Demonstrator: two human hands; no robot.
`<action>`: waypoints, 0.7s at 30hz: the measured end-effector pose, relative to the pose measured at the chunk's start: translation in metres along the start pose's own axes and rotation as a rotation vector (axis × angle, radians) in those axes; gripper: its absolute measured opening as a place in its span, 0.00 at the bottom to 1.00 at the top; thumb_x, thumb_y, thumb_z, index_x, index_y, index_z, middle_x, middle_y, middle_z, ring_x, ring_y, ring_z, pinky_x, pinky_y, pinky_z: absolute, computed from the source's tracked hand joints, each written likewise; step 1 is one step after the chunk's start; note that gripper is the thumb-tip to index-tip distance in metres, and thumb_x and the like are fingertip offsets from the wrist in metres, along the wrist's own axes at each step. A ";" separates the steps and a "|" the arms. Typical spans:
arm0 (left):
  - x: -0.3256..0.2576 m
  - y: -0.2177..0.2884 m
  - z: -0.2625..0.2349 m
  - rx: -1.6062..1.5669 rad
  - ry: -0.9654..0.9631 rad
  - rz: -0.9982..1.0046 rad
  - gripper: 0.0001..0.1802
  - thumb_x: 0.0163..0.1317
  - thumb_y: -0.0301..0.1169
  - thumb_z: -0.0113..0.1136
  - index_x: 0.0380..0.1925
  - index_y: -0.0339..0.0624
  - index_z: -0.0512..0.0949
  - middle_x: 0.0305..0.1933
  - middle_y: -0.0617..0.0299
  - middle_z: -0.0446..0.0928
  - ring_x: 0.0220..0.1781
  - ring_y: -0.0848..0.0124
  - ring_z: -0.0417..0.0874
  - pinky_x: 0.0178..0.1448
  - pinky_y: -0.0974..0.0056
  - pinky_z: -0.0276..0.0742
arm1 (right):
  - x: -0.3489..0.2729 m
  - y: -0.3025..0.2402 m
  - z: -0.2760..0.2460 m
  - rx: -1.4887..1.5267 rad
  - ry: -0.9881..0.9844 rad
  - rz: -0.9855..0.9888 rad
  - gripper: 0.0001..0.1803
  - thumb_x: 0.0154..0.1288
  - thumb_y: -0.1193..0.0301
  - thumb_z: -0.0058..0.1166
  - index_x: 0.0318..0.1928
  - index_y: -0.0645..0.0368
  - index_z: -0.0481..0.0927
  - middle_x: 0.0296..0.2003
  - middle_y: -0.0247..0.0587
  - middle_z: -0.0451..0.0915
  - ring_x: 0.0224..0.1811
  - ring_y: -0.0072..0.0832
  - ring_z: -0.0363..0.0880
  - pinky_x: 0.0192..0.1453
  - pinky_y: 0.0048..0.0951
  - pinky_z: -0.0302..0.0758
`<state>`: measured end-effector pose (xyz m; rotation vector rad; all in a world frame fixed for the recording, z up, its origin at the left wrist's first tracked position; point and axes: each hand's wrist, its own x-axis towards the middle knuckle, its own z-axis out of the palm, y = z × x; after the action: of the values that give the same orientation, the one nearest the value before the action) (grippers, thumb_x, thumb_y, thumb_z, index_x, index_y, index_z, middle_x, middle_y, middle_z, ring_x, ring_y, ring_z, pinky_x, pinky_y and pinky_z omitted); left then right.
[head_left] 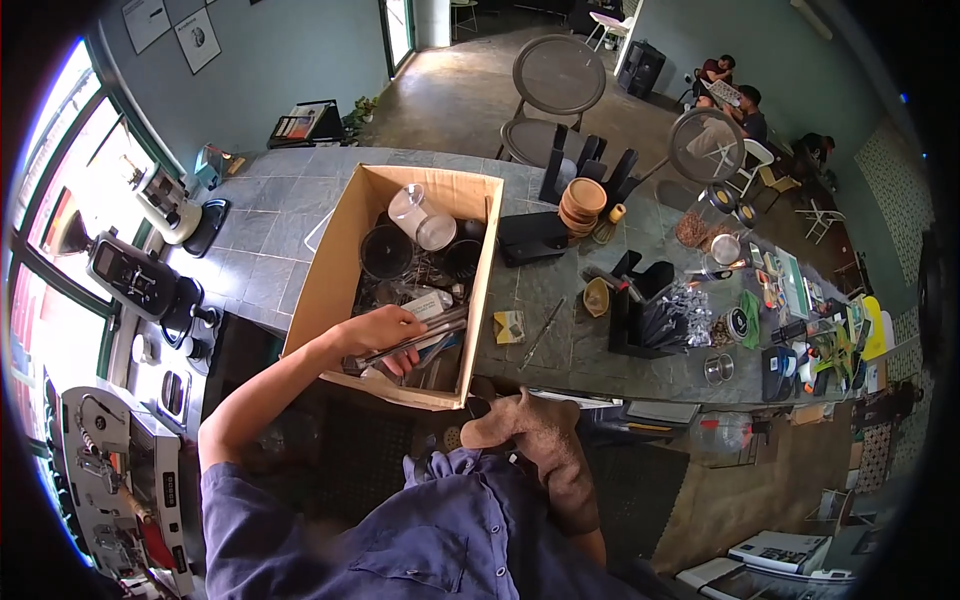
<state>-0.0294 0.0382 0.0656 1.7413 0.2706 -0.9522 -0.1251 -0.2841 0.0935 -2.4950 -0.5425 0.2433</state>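
My left hand (385, 335) reaches into an open cardboard box (325, 275) on the counter. Its fingers are closed round a bundle of thin dark sticks (447, 322), with a white packet (425, 305) just beyond it. Deeper in the box lie clear plastic cups (410, 205), round black containers (386, 250) and small loose items too jumbled to name. A brown fuzzy cloth (550, 445) covers my right hand and much of that forearm beside the box's near right corner. The right fingers are hidden under it.
Right of the box stand black holders (530, 238), stacked brown bowls (582, 205) and a holder full of cutlery (660, 318). A yellow-and-white packet (509, 327) lies nearer. Grinders (145, 275) and an espresso machine (125, 480) are on the left. People (745, 110) sit far off.
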 end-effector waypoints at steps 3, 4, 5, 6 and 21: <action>0.000 0.006 0.003 0.068 0.049 0.000 0.21 0.82 0.40 0.53 0.50 0.29 0.83 0.39 0.46 0.88 0.31 0.61 0.91 0.35 0.59 0.92 | -0.002 0.003 -0.002 0.000 0.001 0.027 0.22 0.69 0.56 0.62 0.60 0.44 0.86 0.51 0.41 0.88 0.55 0.42 0.88 0.59 0.43 0.84; 0.001 0.005 0.002 0.072 0.046 -0.001 0.21 0.82 0.40 0.53 0.50 0.29 0.83 0.39 0.46 0.88 0.31 0.61 0.91 0.35 0.59 0.92 | -0.002 0.004 -0.002 0.003 -0.001 0.034 0.22 0.69 0.56 0.62 0.61 0.43 0.86 0.51 0.41 0.88 0.55 0.42 0.88 0.59 0.43 0.84; 0.002 0.004 0.000 0.349 0.148 0.097 0.19 0.79 0.39 0.55 0.49 0.31 0.85 0.39 0.46 0.88 0.32 0.59 0.91 0.37 0.58 0.90 | -0.002 0.006 -0.003 0.004 -0.002 0.044 0.22 0.69 0.57 0.62 0.61 0.43 0.86 0.51 0.41 0.88 0.55 0.42 0.88 0.59 0.43 0.84; 0.002 0.003 -0.001 0.625 0.249 0.195 0.18 0.77 0.38 0.58 0.47 0.32 0.87 0.39 0.45 0.89 0.33 0.57 0.92 0.39 0.57 0.89 | -0.002 0.007 -0.003 0.006 -0.004 0.054 0.22 0.69 0.57 0.62 0.61 0.43 0.86 0.52 0.41 0.88 0.55 0.42 0.88 0.59 0.43 0.83; -0.056 0.012 -0.013 0.734 0.688 0.425 0.13 0.69 0.35 0.64 0.39 0.35 0.89 0.41 0.41 0.88 0.48 0.45 0.89 0.53 0.48 0.83 | -0.004 0.037 0.012 0.028 -0.129 0.041 0.21 0.72 0.69 0.58 0.64 0.49 0.84 0.59 0.48 0.85 0.60 0.40 0.87 0.64 0.37 0.82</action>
<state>-0.0530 0.0599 0.1152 2.6367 -0.0384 -0.0911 -0.1201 -0.3083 0.0631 -2.4773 -0.5370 0.4271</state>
